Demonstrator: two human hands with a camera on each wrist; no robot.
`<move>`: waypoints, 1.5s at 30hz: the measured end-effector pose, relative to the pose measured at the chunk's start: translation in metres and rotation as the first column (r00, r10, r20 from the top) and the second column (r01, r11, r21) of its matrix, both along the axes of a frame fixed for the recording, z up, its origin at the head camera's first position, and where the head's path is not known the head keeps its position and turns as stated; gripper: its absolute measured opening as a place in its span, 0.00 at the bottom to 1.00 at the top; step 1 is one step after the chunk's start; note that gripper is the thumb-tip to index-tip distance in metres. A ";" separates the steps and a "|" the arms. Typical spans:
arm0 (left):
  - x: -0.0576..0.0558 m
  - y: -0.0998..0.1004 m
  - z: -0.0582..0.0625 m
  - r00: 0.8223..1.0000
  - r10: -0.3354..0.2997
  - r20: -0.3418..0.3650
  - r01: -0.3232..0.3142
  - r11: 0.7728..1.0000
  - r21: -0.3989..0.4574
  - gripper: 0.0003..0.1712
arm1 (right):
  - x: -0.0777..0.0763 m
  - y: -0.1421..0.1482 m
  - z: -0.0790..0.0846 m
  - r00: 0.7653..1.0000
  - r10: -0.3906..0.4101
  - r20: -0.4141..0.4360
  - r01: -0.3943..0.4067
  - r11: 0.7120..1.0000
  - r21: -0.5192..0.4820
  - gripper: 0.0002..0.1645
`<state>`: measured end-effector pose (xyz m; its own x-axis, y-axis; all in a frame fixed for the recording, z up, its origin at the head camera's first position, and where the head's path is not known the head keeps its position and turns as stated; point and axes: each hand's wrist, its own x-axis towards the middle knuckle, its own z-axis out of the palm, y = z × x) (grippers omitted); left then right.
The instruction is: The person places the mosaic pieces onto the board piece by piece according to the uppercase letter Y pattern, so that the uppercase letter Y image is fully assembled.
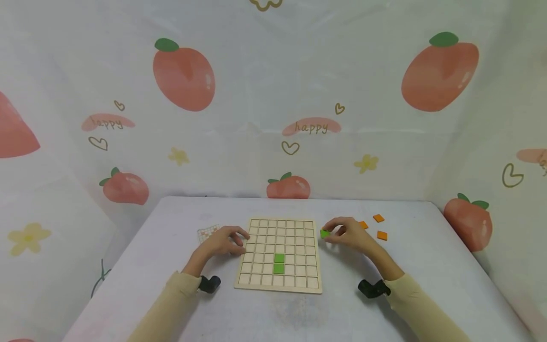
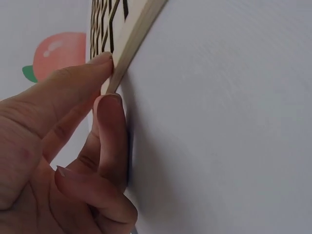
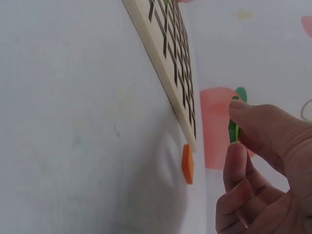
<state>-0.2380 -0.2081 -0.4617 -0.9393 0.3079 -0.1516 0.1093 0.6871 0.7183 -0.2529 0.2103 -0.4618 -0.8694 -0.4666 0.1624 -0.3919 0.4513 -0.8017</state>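
A pale wooden grid board lies on the table in front of me. Two green square tiles sit in neighbouring cells, one above the other, in its lower middle. My left hand is at the board's left side. Its relaxed thumb and fingertips touch the board's edge, as the left wrist view shows. To the right of the board, my right hand pinches another green tile between thumb and finger. In the right wrist view that tile appears edge-on, raised off the table.
Three orange tiles are scattered beyond and beside my right hand, one partly hidden by it. A small card with a printed grid lies left of the board, partly behind my left hand. A fruit-patterned curtain hangs around the white table.
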 end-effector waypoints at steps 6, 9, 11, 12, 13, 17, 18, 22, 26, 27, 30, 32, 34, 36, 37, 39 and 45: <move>0.000 0.003 0.001 0.999 0.043 0.018 -0.043 0.999 0.001 0.19 | 0.003 -0.014 0.001 0.998 0.048 -0.031 -0.048 0.999 -0.017 0.14; 0.000 0.004 0.000 0.998 0.052 0.024 -0.052 0.999 0.000 0.19 | 0.003 -0.023 -0.001 0.997 0.075 -0.034 -0.076 0.997 -0.024 0.14; 0.000 0.004 0.001 0.998 0.054 0.021 -0.054 0.999 -0.004 0.19 | 0.003 -0.029 -0.003 0.995 0.092 -0.036 -0.093 0.995 -0.026 0.14; 0.000 0.004 0.001 0.998 0.055 0.022 -0.055 0.998 -0.004 0.19 | 0.003 -0.032 -0.004 0.994 0.100 -0.036 -0.101 0.995 -0.025 0.14; 0.000 0.004 0.001 0.998 0.056 0.022 -0.056 0.998 -0.004 0.19 | 0.003 -0.035 -0.006 0.994 0.105 -0.033 -0.106 0.994 -0.024 0.13; 0.000 0.005 0.001 0.998 0.061 0.027 -0.061 0.998 -0.001 0.20 | 0.002 -0.046 -0.009 0.992 0.126 -0.016 -0.127 0.991 -0.029 0.13; 0.000 0.005 0.001 0.998 0.064 0.029 -0.064 0.998 0.000 0.20 | 0.002 -0.049 -0.009 0.992 0.128 -0.007 -0.129 0.991 -0.032 0.13; 0.000 0.005 0.001 0.997 0.072 0.033 -0.072 0.997 0.002 0.20 | 0.002 -0.060 -0.010 0.990 0.137 0.021 -0.136 0.990 -0.039 0.13; -0.001 0.005 0.000 0.996 0.077 0.038 -0.077 0.997 0.007 0.19 | 0.001 -0.071 -0.012 0.989 0.144 0.034 -0.143 0.989 -0.038 0.12; -0.001 0.005 0.000 0.996 0.078 0.039 -0.078 0.997 0.007 0.19 | 0.001 -0.074 -0.012 0.989 0.145 0.036 -0.143 0.989 -0.034 0.12; -0.001 0.006 0.001 0.996 0.083 0.042 -0.084 0.996 0.005 0.19 | 0.002 -0.082 -0.011 0.988 0.150 0.032 -0.149 0.988 -0.033 0.11; 0.000 0.006 0.002 0.995 0.086 0.044 -0.087 0.996 0.007 0.19 | 0.002 -0.086 -0.011 0.988 0.149 0.031 -0.148 0.988 -0.029 0.11; 0.000 0.007 0.002 0.995 0.089 0.044 -0.090 0.996 0.010 0.19 | 0.002 -0.090 -0.011 0.988 0.151 0.020 -0.150 0.988 -0.025 0.11; 0.000 0.007 0.002 0.995 0.090 0.046 -0.090 0.996 0.016 0.19 | 0.002 -0.094 -0.011 0.988 0.153 0.018 -0.152 0.988 -0.030 0.11; 0.001 0.007 0.003 0.996 0.085 0.042 -0.085 0.996 0.015 0.19 | 0.002 -0.096 -0.011 0.988 0.152 0.015 -0.151 0.988 -0.030 0.11; 0.001 0.007 0.003 0.996 0.083 0.041 -0.083 0.996 0.018 0.19 | 0.002 -0.099 -0.011 0.988 0.155 0.009 -0.155 0.987 -0.035 0.11; 0.000 0.006 0.002 0.996 0.075 0.041 -0.077 0.997 0.030 0.19 | 0.002 -0.107 -0.013 0.986 0.167 0.005 -0.167 0.985 -0.043 0.12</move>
<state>-0.2376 -0.2021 -0.4595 -0.9536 0.2412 -0.1803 0.0288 0.6692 0.7425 -0.2509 0.1030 -0.4750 -0.7814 -0.5982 0.1779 -0.4517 0.3455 -0.8226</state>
